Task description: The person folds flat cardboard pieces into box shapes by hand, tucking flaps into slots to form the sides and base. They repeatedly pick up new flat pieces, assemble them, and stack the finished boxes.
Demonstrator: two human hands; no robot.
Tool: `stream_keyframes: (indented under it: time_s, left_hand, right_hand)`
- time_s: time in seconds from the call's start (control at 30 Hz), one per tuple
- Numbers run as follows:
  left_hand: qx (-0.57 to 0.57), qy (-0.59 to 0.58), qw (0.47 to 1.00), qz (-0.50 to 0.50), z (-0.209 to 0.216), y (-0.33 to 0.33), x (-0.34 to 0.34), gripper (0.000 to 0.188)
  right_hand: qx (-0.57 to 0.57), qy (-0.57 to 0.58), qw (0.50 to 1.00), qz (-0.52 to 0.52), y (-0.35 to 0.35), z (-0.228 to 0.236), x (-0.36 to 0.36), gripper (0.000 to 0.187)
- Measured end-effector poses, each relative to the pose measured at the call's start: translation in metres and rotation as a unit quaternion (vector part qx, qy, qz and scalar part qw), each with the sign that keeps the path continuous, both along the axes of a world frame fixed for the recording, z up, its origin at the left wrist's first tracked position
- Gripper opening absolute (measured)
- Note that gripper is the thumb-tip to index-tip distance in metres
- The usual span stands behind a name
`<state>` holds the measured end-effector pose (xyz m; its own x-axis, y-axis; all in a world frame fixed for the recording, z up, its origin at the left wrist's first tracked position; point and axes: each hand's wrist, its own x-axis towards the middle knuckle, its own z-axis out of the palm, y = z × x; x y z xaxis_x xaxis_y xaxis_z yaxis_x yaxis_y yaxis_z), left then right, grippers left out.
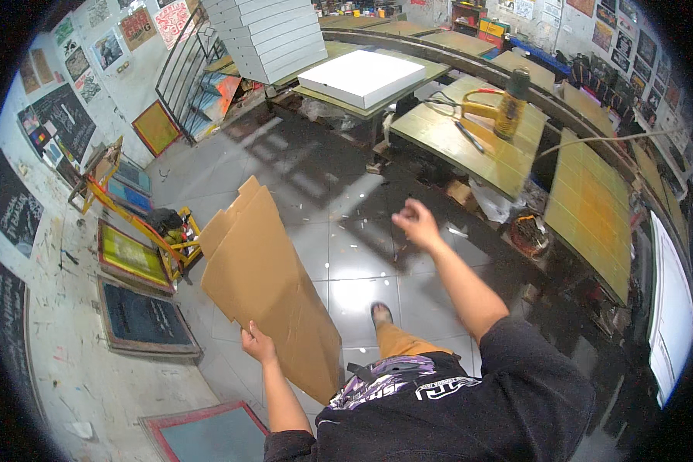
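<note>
Black shirt [477, 404] foremost, the left hand [259, 343] grips brown cardboard [269, 269]; the right hand [419, 225] hangs free, half-curled.

Light: bright overall, I find | Glare: floor [352, 299] beside my foot [380, 314] | Highlights: white box [362, 73] nearly washed out | Shadow: beneath desk [508, 165], lower cardboard [258, 262] | Optics: edges bowed, rim black
</note>
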<state>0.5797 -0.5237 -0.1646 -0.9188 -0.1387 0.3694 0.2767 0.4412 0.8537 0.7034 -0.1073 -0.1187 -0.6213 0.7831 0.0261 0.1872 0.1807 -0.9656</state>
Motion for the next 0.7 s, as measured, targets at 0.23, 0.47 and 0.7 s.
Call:
stream_keyframes:
  time_s: [0.23,0.47,0.7]
  left_hand:
    - [-0.039,-0.058,0.997,-0.014,-0.012,0.107,-0.135,0.021]
    - [-0.041,-0.018,0.997,-0.059,0.015,0.177,-0.205,0.027]
    - [-0.032,-0.032,0.995,-0.086,-0.009,0.182,-0.246,0.026]
  right_hand:
    - [0.449,-0.146,0.880,-0.048,0.163,0.106,-0.207,0.079]
    - [0.459,-0.187,0.865,-0.077,0.233,0.070,-0.288,0.075]
    - [0.552,-0.064,0.831,-0.039,0.202,0.061,-0.268,0.065]
